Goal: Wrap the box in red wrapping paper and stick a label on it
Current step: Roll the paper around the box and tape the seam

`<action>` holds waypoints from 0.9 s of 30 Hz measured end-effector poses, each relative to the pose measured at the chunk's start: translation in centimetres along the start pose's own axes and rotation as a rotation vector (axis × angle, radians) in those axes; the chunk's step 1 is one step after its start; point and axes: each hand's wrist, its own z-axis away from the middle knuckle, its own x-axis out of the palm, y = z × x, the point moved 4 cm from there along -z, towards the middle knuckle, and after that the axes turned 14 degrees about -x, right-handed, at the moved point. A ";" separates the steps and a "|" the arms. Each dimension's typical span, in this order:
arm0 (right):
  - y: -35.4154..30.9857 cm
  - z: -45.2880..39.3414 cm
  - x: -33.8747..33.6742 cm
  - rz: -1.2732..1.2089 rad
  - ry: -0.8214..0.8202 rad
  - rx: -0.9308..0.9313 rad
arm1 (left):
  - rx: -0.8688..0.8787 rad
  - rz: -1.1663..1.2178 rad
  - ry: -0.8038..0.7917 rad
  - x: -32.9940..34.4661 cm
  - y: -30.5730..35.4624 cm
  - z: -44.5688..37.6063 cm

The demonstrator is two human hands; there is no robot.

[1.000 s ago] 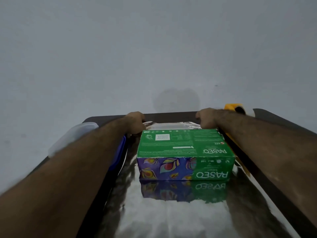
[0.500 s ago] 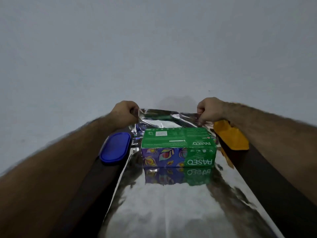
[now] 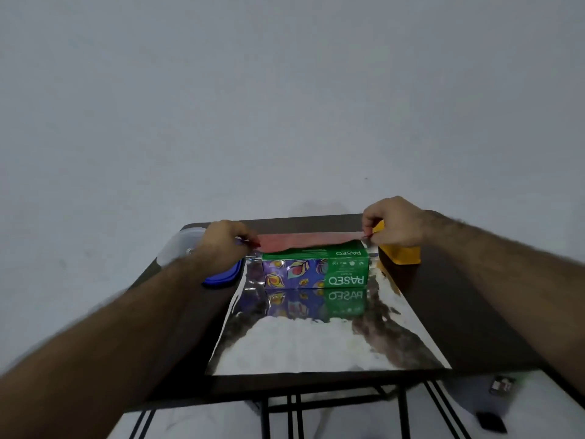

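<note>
1. Nearest: the dark worktop point(image 3: 468, 315) on a black metal frame, its near edge just past the pale floor. A small dark object point(image 3: 502, 384) lay on the floor at lower right, too blurred to tell what it was.
2. Wrapping paper point(image 3: 310, 346) lay flat on the worktop, silver mirrored side up, near edge close to the worktop's near edge. It reflected the box.
3. The box point(image 3: 316, 270), green and purple with "PASEO" printed upside down, sat on the far half of the paper, long side facing the camera.
4. The paper's far flap point(image 3: 310, 241) was folded forward over the far part of the box top, showing its red side.
5. Left hand point(image 3: 223, 245), fingers curled, pinched the flap's left corner, just beyond the box's left end.
6. Right hand point(image 3: 392, 224), fingers curled, pinched the flap's right corner above the box's right end.
7. A blue lid point(image 3: 224, 275) lay beside the paper's left edge, partly under the left forearm; a clear container point(image 3: 175, 248) sat beyond it at the worktop's far left corner.
8. A yellow object point(image 3: 400, 255) stood just right of the box, behind the right hand.
9. Farthest: a plain pale wall point(image 3: 285, 106).
</note>
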 end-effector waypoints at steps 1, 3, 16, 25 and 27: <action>-0.4 0.5 0.2 0.030 -0.026 -0.005 | 0.007 -0.027 -0.005 0.0 0.1 0.7; -0.9 1.1 0.7 0.075 -0.076 -0.015 | 0.026 -0.071 -0.006 0.3 -0.2 1.4; -5.1 1.3 5.3 0.154 -0.035 -0.167 | 0.090 0.115 0.037 0.6 0.5 4.1; -6.7 1.8 6.2 0.266 0.132 -0.192 | 0.368 -0.293 0.115 4.5 6.9 5.8; -6.5 2.0 6.3 0.295 0.144 -0.205 | 0.413 -0.324 0.136 4.9 7.2 6.1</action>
